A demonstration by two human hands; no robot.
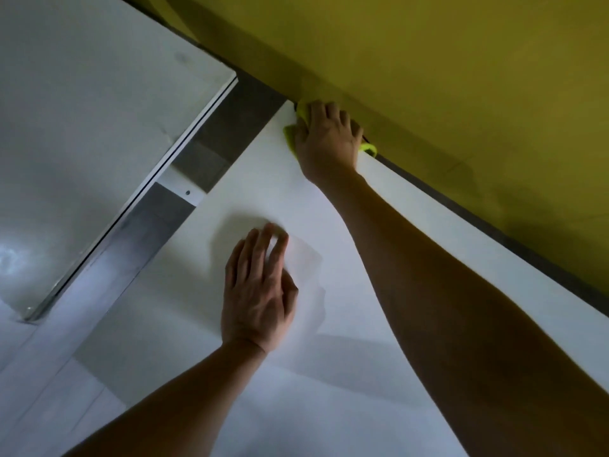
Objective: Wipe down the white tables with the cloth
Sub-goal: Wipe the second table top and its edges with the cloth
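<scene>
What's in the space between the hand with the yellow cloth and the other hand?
Only bare white table lies between the right hand on the cloth and the flat left hand, in the head view.

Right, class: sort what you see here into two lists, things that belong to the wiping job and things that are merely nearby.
Part of the job:
- yellow-green cloth, pressed under the right hand at the table's far corner
- white table being wiped
- left hand, flat on that table
- second white table, across the gap

Merely nearby:
- yellow wall
- grey floor in the gap
</scene>
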